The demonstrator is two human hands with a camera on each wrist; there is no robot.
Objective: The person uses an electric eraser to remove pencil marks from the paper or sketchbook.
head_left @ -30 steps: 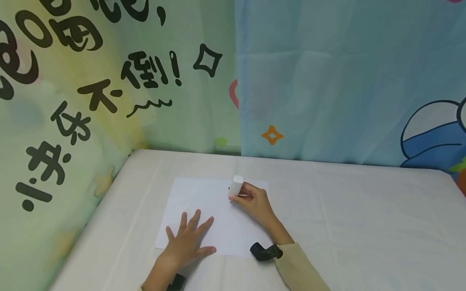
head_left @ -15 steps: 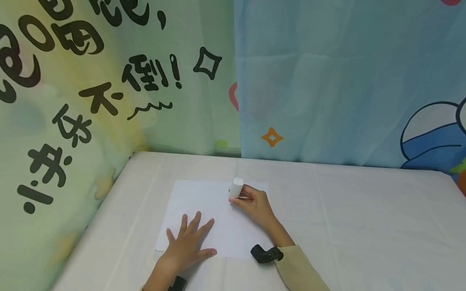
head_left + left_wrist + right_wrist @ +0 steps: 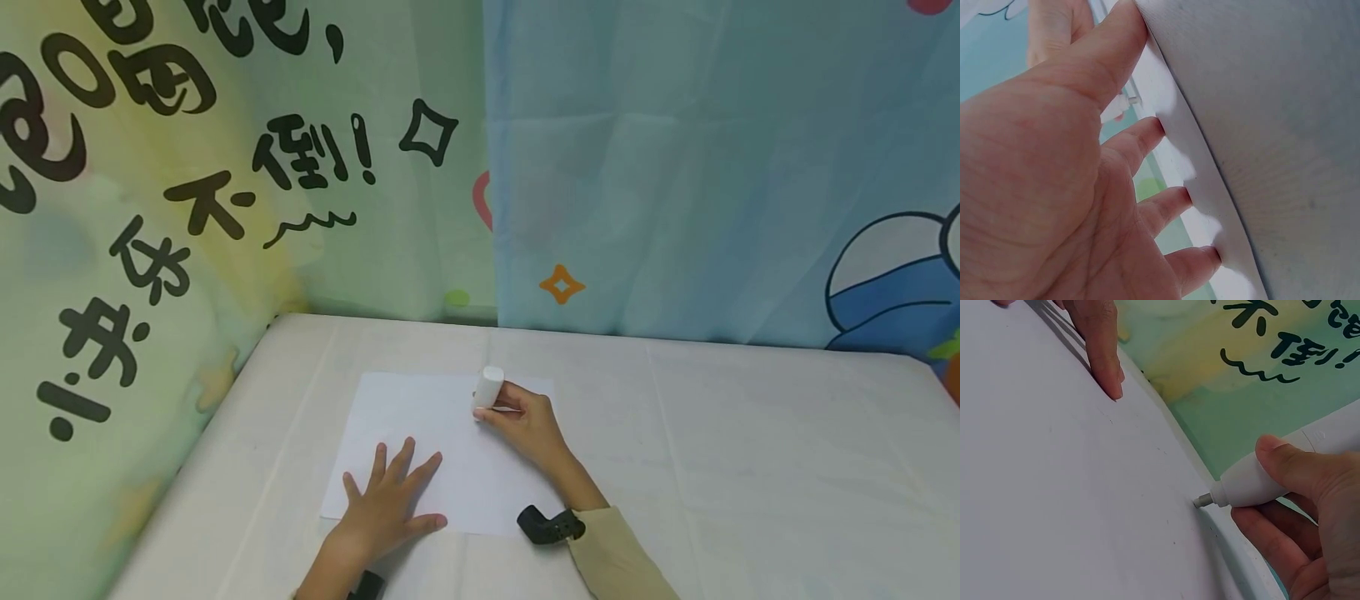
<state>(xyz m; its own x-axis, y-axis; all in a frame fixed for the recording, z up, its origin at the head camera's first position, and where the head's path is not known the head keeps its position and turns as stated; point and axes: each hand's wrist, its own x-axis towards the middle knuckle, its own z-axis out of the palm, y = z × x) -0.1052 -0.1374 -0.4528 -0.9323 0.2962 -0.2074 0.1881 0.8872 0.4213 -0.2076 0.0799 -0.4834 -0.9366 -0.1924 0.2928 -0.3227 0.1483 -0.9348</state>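
Note:
A sheet of white paper (image 3: pixel 420 408) lies on the table. My left hand (image 3: pixel 386 512) rests on its lower left part with fingers spread, and the left wrist view shows the fingertips touching the sheet. Near the paper's upper right, my right hand (image 3: pixel 528 421) grips a white electric eraser (image 3: pixel 489 386) between thumb and fingers. The right wrist view shows the thick, tapered body of the electric eraser (image 3: pixel 1250 481) held at a slant. Its short grey tip (image 3: pixel 1202 500) meets the paper. Small dark specks dot the sheet there.
A white cloth (image 3: pixel 750 467) covers the table around the paper. Behind it hang a green printed curtain (image 3: pixel 390 233) with black lettering on the left and a blue one (image 3: pixel 675 183) on the right. Black wrist cameras (image 3: pixel 550 525) sit on both wrists.
The head view has shifted slightly, so everything sits a little lower. Both hands and the electric eraser keep their places over the paper.

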